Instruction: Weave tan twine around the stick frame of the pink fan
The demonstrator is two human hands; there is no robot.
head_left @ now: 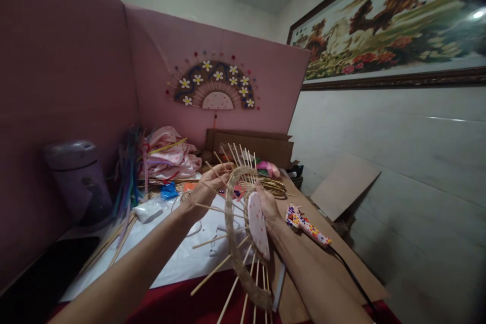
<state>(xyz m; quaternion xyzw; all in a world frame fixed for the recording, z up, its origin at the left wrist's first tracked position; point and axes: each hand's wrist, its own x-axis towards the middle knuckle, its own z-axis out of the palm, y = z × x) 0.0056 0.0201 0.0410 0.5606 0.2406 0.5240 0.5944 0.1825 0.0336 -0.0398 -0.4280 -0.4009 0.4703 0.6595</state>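
A fan-shaped frame (232, 233) of thin wooden sticks, with a curved woven brown band and a pale half-round centre piece (258, 225) with small red spots, is held up on its side above the table. My right hand (268, 205) grips it by the centre piece, fingers partly hidden behind. At the frame's upper left, my left hand (210, 185) has its fingers bent around the sticks near the band; their tips are hard to make out. To the right lies a flower-patterned glue gun (308, 227) with a black cord.
A purple tumbler (81, 185) stands at the left. Behind the hands are pink cloth (172, 154), a golden coil (275, 187) and cardboard (250, 147). A finished flowered fan (214, 83) hangs on the pink panel. White paper (170, 258) covers part of the table.
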